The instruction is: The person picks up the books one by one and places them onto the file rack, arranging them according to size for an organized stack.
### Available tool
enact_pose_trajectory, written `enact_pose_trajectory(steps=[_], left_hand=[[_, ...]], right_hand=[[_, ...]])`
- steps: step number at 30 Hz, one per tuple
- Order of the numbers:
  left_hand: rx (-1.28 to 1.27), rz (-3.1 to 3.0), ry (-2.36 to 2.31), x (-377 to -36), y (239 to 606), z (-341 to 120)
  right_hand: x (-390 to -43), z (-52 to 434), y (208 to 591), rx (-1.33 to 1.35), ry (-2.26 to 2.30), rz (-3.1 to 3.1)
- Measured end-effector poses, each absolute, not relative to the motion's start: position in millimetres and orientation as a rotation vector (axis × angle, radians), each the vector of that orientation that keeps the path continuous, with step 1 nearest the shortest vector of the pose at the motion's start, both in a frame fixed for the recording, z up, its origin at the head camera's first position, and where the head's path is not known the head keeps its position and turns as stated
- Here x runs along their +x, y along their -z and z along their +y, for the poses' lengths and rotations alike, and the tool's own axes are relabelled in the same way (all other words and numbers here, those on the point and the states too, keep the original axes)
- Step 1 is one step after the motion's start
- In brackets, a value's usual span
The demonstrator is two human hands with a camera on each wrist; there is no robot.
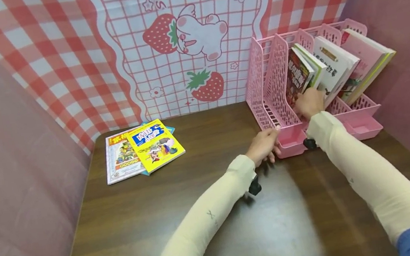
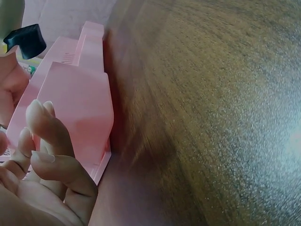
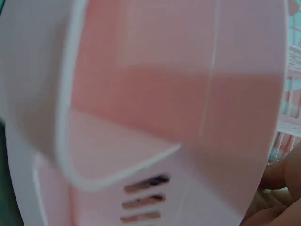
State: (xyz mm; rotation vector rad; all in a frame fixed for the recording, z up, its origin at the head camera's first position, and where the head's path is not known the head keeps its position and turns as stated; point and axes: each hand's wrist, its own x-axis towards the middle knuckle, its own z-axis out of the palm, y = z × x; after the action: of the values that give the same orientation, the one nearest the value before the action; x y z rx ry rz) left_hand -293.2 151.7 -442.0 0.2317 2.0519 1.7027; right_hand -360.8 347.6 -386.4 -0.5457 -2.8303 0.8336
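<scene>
Lying well apart from rack (image 1: 273, 79): magazines (image 1: 141, 150).

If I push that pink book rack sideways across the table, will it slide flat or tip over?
The rack would probably slide: its base trays sit flat on the smooth table. It may drag unevenly, since the books all lean in the right slots and the left ones stand empty. The lattice dividers look thin, so they would likely flex if pushed up high; low at the base, where the left hand rests, seems safer.

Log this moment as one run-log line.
left hand: touches front of pink file rack | right hand: on dark-covered book in rack, grip unclear | book stack: flat on table, far left
</scene>
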Motion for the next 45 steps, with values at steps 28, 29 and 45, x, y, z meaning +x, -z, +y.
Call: enact_pose_trajectory(steps=[28,29,45], left_hand=[[0.391,2.843,-0.995,-319,447,44],[0.395,2.845,-0.993,-319,447,39],[0.350,3.042,-0.711,-318,456,-39]], right_hand=[[-330,336,398,0.230,-0.631,-2.730],[-331,335,399,0.263,-0.631,-2.725],[-338,282,405,0.656,-0.462,-2.688]])
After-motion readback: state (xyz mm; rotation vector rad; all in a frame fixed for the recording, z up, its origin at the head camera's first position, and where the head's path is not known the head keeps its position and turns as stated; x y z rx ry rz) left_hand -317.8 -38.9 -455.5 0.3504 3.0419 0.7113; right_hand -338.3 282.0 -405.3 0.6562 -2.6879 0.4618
